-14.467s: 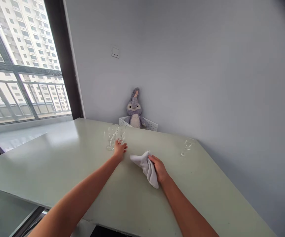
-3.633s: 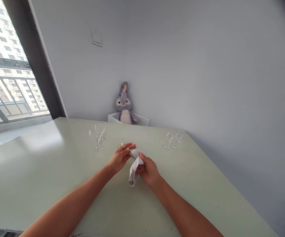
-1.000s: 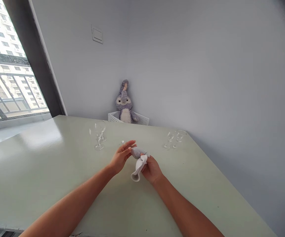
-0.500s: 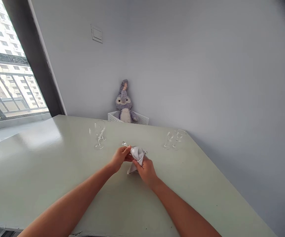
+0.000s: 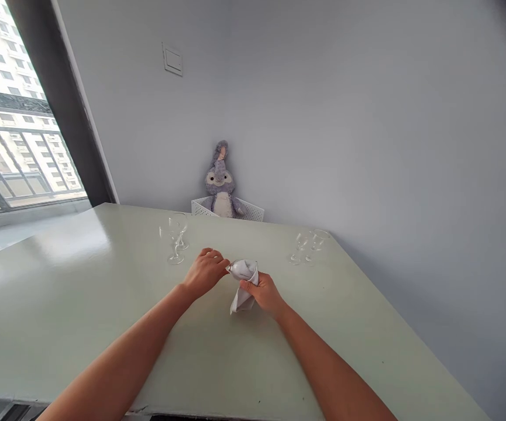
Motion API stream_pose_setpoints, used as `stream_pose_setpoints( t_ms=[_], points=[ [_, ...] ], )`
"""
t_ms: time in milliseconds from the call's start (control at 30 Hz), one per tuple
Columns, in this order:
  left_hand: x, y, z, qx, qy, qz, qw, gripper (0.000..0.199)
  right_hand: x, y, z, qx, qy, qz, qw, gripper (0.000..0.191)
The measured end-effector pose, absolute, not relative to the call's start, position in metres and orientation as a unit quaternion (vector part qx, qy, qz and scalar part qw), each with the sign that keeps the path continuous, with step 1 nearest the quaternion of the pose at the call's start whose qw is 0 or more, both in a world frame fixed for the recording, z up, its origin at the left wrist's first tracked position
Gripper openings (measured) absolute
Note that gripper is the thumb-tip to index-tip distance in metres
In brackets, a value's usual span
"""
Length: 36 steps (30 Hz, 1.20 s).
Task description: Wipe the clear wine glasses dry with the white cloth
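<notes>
A clear stemmed glass (image 5: pixel 236 269) lies tilted on its side in the air above the table, its bowl toward the right. My left hand (image 5: pixel 207 271) is closed around its stem end, and the fingers cover the stem and foot. A white cloth (image 5: pixel 243 299) is bunched in and around the bowl, with one corner hanging down. My right hand (image 5: pixel 268 292) grips this cloth at the bowl's rim, thumb on top; its other fingers are mostly hidden.
Two stemmed glasses (image 5: pixel 176 257) stand upright at the left on the pale green table (image 5: pixel 81 316). Smaller clear glasses (image 5: pixel 296 257) stand at the right, near the wall. Behind the far edge, a plush toy (image 5: pixel 220 184) sits in a white perforated basket (image 5: pixel 253 214).
My left hand has turned palm-down and shifted slightly left, now covering the glass's stem end. The right hand has moved slightly right, and the cloth hangs a little lower.
</notes>
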State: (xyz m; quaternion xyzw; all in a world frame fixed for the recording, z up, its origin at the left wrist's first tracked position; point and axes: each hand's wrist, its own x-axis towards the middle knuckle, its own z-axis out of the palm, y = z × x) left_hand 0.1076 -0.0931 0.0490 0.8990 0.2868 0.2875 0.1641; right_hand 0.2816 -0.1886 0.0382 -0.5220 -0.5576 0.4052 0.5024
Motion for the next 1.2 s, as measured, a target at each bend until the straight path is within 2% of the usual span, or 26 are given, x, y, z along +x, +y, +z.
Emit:
stream_pose_setpoints(
  t_ms=[167, 267, 400, 467, 567, 633, 700, 767, 833, 933, 1033, 1100, 1200],
  points=[
    [0.105, -0.091, 0.045, 0.917, 0.332, 0.199, 0.093, 0.026, 0.305, -0.184, 0.047, -0.493, -0.579, 0.434, 0.484, 0.028],
    [0.101, -0.088, 0.046, 0.906, 0.372, 0.188, 0.077, 0.025, 0.323, -0.178, 0.048, -0.518, -0.522, 0.414, 0.536, 0.033],
    [0.093, -0.081, 0.048, 0.871, 0.452, 0.182, 0.066, 0.028, 0.334, -0.175, 0.048, -0.583, -0.476, 0.259, 0.605, 0.038],
    [0.093, -0.080, 0.048, 0.861, 0.475, 0.175, 0.059, 0.028, 0.328, -0.179, 0.052, -0.591, -0.555, 0.133, 0.570, 0.037],
    [0.098, -0.086, 0.046, 0.865, 0.469, 0.165, 0.064, 0.021, 0.305, -0.191, 0.059, -0.544, -0.725, -0.012, 0.422, 0.033],
    [0.104, -0.094, 0.044, 0.885, 0.433, 0.156, 0.071, 0.012, 0.289, -0.198, 0.061, -0.519, -0.783, -0.058, 0.338, 0.032],
    [0.112, -0.103, 0.042, 0.904, 0.394, 0.149, 0.073, 0.009, 0.280, -0.200, 0.060, -0.526, -0.787, -0.064, 0.316, 0.032],
    [0.119, -0.112, 0.040, 0.917, 0.356, 0.160, 0.079, 0.012, 0.281, -0.198, 0.059, -0.553, -0.758, -0.028, 0.344, 0.031],
    [0.124, -0.118, 0.038, 0.923, 0.315, 0.197, 0.096, 0.015, 0.291, -0.193, 0.059, -0.575, -0.707, 0.061, 0.406, 0.030],
    [0.130, -0.123, 0.036, 0.909, 0.317, 0.252, 0.101, 0.021, 0.307, -0.184, 0.057, -0.562, -0.566, 0.294, 0.527, 0.037],
    [0.132, -0.127, 0.036, 0.883, 0.392, 0.245, 0.078, 0.030, 0.307, -0.178, 0.051, -0.479, -0.383, 0.499, 0.612, 0.042],
    [0.133, -0.128, 0.038, 0.870, 0.432, 0.227, 0.069, 0.033, 0.295, -0.177, 0.046, -0.412, -0.301, 0.559, 0.653, 0.042],
    [0.135, -0.132, 0.040, 0.861, 0.465, 0.194, 0.061, 0.038, 0.271, -0.179, 0.038, -0.349, -0.287, 0.572, 0.685, 0.045]
  ],
)
